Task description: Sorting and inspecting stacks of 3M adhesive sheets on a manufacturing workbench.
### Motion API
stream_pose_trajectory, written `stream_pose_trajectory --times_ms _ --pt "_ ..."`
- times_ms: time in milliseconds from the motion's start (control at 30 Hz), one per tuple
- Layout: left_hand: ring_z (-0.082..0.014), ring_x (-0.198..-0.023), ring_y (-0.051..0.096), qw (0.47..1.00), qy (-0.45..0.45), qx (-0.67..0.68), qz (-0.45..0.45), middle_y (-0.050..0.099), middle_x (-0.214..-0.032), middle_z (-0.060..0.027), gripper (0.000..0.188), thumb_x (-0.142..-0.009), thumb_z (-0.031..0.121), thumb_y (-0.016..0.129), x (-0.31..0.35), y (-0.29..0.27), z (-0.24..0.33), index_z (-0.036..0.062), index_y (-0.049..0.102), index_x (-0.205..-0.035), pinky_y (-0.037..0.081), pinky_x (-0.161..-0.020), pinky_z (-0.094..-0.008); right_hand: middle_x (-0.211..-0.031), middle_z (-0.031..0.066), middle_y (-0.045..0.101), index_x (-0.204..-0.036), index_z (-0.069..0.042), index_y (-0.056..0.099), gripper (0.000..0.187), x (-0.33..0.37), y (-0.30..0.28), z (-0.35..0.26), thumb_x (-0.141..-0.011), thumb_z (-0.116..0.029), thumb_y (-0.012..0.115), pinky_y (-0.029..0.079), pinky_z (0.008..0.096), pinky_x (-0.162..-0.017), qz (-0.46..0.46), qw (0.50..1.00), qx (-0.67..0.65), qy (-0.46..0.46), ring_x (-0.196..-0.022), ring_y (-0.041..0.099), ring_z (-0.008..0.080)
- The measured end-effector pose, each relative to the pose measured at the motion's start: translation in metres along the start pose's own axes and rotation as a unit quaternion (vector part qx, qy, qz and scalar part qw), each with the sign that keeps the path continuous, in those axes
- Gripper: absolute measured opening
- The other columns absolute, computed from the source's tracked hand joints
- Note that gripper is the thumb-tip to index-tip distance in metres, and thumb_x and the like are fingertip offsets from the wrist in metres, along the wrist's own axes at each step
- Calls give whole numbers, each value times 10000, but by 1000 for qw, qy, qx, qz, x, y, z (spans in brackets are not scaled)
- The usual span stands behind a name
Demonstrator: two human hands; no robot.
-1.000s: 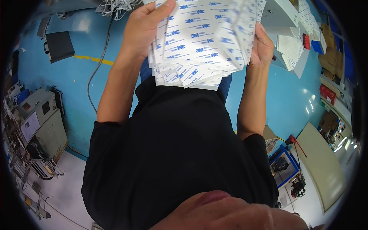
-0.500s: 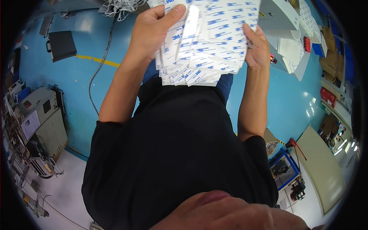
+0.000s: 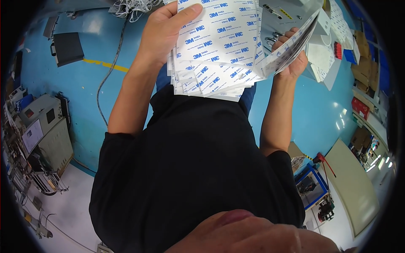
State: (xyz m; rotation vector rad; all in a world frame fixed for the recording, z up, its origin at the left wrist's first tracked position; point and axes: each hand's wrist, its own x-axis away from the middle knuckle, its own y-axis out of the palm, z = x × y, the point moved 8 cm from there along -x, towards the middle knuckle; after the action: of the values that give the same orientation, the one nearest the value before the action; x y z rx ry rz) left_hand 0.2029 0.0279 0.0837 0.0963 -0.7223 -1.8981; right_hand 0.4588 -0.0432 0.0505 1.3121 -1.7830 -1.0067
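A stack of white adhesive sheets (image 3: 219,38) with blue print hangs in front of my lap, its lower edges uneven and fanned. My left hand (image 3: 168,31) grips the stack's left side, thumb on top and fingers behind. At the right side, my right hand (image 3: 293,63) is closed on several sheets (image 3: 291,44) that are bent up and away from the rest. Those lifted sheets stand nearly edge-on and hide part of the right fingers.
A grey machine or cabinet (image 3: 280,19) stands behind the sheets, with more printed sheets (image 3: 320,61) beside it. A black case (image 3: 68,49) and a dark cable (image 3: 101,90) lie on the blue floor at left. White stringy scrap (image 3: 135,8) sits at the far edge.
My right hand has moved slightly right and turned, folding the right-hand part of the stack upward. A large printed sheet now shows beneath. My left hand has stayed nearly in place.
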Motion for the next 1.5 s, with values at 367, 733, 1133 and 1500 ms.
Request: stream_pose_trajectory --times_ms 367,733,1133,1500 --pt "-142 -829 624 999 22 8 -25 636 -980 -105 215 -882 80 565 1 5 3 -43 577 -1057 507 -722 -256 -903 55 477 -1116 -7 460 257 2 0 -9 -871 -86 458 380 290 -613 -34 997 -61 -14 -677 460 158" --pt "-138 -1005 548 985 137 -86 -61 575 -1121 -90 399 -864 38 575 10 21 23 -34 440 -1232 438 -872 -283 -1280 198 464 -1316 39 311 419 5 24 -12 -916 -50 400 395 462 -1001 -167 986 -3 -7 -1172 477 324" --pt "-186 -1070 527 975 173 -102 -100 541 -1171 -140 568 -817 8 602 14 20 17 -36 345 -1321 420 -912 -292 -1244 258 428 -1323 25 296 462 24 18 -16 -897 -75 444 500 487 -892 -160 984 -67 -38 -1109 507 380" --pt "-90 -866 556 991 56 -83 -92 630 -977 -81 280 -937 145 460 20 15 -17 -61 576 -1087 435 -773 -221 -1165 153 563 -1228 44 422 385 36 42 14 -867 -35 529 437 356 -921 40 952 302 -24 -1044 567 229"
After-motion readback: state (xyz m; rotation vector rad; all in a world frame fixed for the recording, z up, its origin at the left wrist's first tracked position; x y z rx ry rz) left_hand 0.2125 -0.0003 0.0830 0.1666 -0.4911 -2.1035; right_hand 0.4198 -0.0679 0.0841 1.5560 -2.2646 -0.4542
